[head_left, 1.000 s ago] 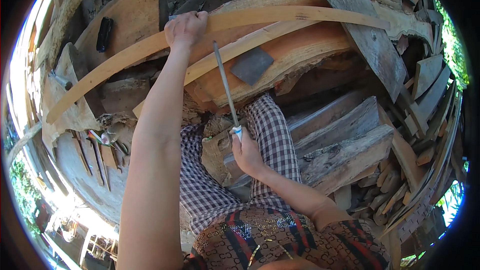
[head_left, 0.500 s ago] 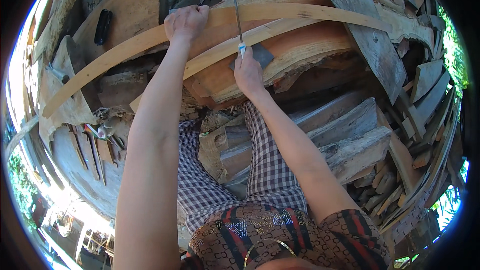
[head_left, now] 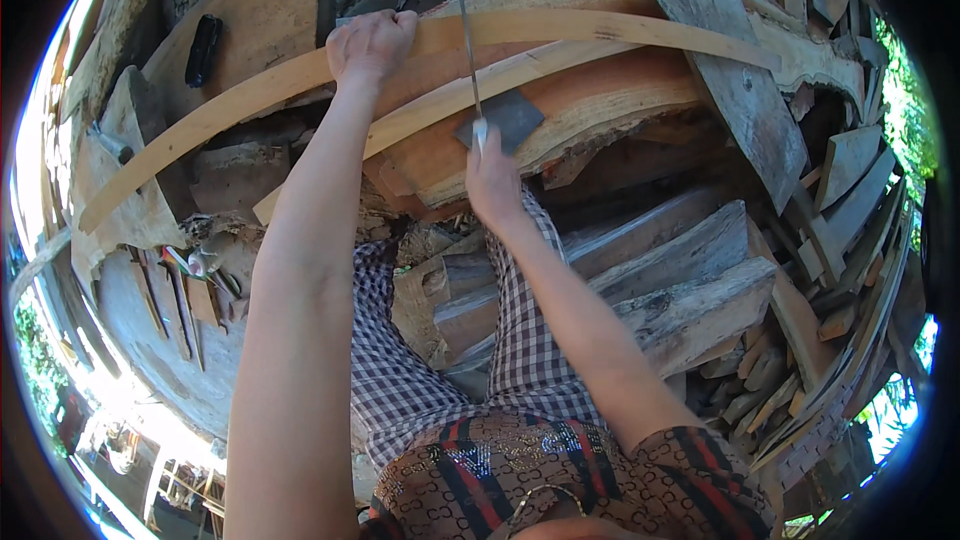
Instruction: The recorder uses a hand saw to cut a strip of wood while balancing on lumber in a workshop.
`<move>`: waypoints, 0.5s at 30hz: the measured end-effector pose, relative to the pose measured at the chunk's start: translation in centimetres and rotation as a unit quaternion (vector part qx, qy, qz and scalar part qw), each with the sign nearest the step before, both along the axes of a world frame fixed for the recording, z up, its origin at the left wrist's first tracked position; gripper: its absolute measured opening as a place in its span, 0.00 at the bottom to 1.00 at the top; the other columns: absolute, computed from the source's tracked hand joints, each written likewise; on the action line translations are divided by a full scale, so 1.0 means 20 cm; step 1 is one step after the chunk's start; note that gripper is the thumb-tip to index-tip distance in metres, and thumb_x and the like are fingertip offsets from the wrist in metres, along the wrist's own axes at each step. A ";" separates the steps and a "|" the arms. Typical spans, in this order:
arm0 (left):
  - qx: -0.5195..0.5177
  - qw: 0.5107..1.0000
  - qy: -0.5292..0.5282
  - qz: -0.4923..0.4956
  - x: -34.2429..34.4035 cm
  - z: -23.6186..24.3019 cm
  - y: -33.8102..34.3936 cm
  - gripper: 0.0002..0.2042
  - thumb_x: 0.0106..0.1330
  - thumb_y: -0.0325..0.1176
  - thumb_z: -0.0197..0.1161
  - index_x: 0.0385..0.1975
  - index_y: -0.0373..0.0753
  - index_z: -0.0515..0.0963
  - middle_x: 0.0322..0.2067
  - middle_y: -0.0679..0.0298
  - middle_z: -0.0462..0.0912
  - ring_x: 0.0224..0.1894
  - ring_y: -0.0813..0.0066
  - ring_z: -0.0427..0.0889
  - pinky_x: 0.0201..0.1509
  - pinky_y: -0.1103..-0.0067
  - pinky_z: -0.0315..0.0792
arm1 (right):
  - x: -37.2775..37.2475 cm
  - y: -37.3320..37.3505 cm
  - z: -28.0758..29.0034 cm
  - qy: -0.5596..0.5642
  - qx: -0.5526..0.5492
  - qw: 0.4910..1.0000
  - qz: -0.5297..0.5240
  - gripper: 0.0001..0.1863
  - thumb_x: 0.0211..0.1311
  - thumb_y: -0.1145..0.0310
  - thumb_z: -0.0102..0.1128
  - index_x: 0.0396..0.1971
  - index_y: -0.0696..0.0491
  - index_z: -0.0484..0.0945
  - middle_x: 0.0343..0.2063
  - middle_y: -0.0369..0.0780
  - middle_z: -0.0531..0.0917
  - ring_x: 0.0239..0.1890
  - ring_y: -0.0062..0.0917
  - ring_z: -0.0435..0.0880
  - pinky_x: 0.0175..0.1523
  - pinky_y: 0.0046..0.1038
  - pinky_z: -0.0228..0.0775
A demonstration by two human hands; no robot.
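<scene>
My left hand (head_left: 370, 48) is closed over a long, thin strip of pale wood (head_left: 560, 27), gripping it left of the blade. My right hand (head_left: 494, 180) is wrapped around the pale handle of a handsaw (head_left: 468, 55). Its narrow blade shows edge-on, so the teeth cannot be made out. The blade lies across the strip, just right of my left hand, and points away from me. A second pale strip (head_left: 440, 108) runs under the blade, nearer to me. Beside the saw handle, a dark grey square sheet (head_left: 518, 122) rests on a rough-edged board (head_left: 610, 95).
A black oblong case (head_left: 204, 50) sits on a wide board at the far left. A weathered grey plank (head_left: 730, 60) slants across the right. Thick timbers (head_left: 690, 290) lie near my legs, with stacked scrap wood (head_left: 770, 370) beyond. Several slim tools (head_left: 180, 310) lie at the left.
My right hand has drawn the saw back toward me, its handle now lying over the dark sheet. My left hand stays on the strip. The whole view has shifted slightly.
</scene>
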State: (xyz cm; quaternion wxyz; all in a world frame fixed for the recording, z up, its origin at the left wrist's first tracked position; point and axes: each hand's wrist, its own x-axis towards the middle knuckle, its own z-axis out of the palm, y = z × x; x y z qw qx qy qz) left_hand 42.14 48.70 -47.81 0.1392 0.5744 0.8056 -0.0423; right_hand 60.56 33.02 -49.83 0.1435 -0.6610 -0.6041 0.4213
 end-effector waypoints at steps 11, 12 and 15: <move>-0.015 1.000 -0.011 -0.002 0.00 -0.01 0.00 0.24 0.61 0.49 0.39 0.36 0.46 0.84 0.39 0.57 0.83 0.44 0.60 0.81 0.51 0.72 0.71 | -0.08 0.07 -0.06 0.011 -0.027 0.999 0.014 0.19 0.64 0.66 0.47 0.52 0.58 0.61 0.28 0.59 0.79 0.33 0.58 0.77 0.39 0.54 0.67; -0.003 1.000 -0.005 -0.005 0.00 -0.01 0.00 0.24 0.61 0.49 0.39 0.36 0.46 0.84 0.39 0.57 0.83 0.44 0.60 0.81 0.51 0.72 0.71 | -0.07 0.01 -0.06 0.006 -0.019 1.000 0.008 0.18 0.64 0.66 0.47 0.51 0.58 0.62 0.28 0.59 0.79 0.33 0.58 0.77 0.38 0.54 0.67; 0.001 1.000 -0.005 -0.003 0.01 -0.01 0.00 0.24 0.61 0.49 0.39 0.36 0.46 0.84 0.39 0.57 0.83 0.44 0.60 0.81 0.51 0.72 0.71 | -0.05 -0.04 -0.02 -0.005 -0.062 0.998 0.009 0.17 0.64 0.66 0.48 0.48 0.60 0.63 0.28 0.60 0.79 0.33 0.58 0.77 0.38 0.53 0.67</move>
